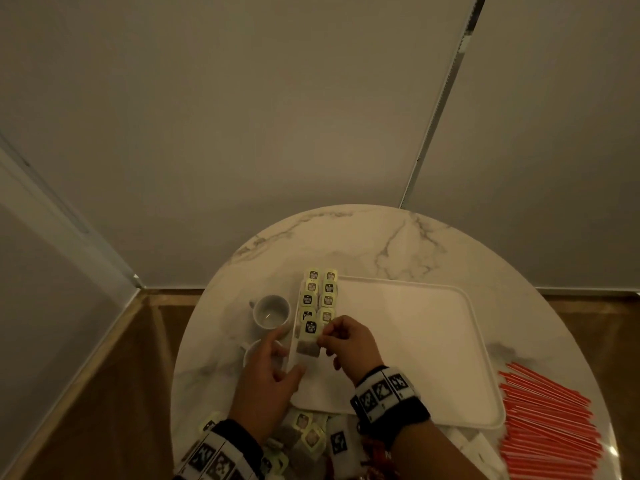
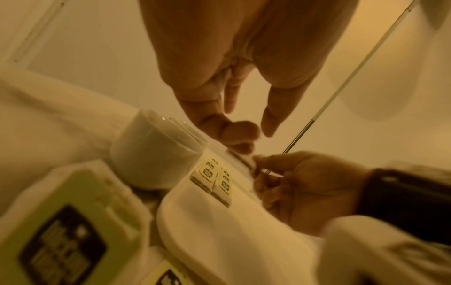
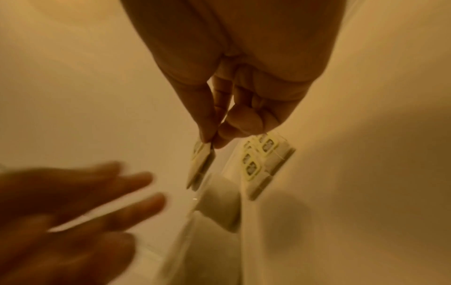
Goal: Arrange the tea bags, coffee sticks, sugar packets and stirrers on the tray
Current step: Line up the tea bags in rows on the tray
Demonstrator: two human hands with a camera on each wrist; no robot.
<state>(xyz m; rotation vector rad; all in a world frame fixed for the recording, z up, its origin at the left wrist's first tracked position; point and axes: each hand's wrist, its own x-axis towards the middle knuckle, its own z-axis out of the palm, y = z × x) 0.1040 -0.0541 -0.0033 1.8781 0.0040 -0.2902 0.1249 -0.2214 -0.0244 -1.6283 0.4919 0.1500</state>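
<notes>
A white tray (image 1: 415,341) lies on the round marble table (image 1: 381,244). Two columns of tea bags (image 1: 318,296) with yellow-green tags run along its left edge, also seen as tea bag rows (image 3: 258,160) in the right wrist view. My right hand (image 1: 323,336) pinches one tea bag (image 1: 308,337) by its tag between thumb and forefinger, at the near end of the left column; the wrist view shows the hand (image 3: 212,142) and the bag (image 3: 201,164) hanging from it. My left hand (image 1: 282,355) hovers just left of it, fingers relaxed and holding nothing.
Two white cups (image 1: 270,310) stand left of the tray, close to my left hand. A pile of loose tea bags (image 1: 306,436) lies at the table's near edge. Several red stirrers (image 1: 547,424) lie in a heap right of the tray. White packets (image 1: 481,452) sit beside them.
</notes>
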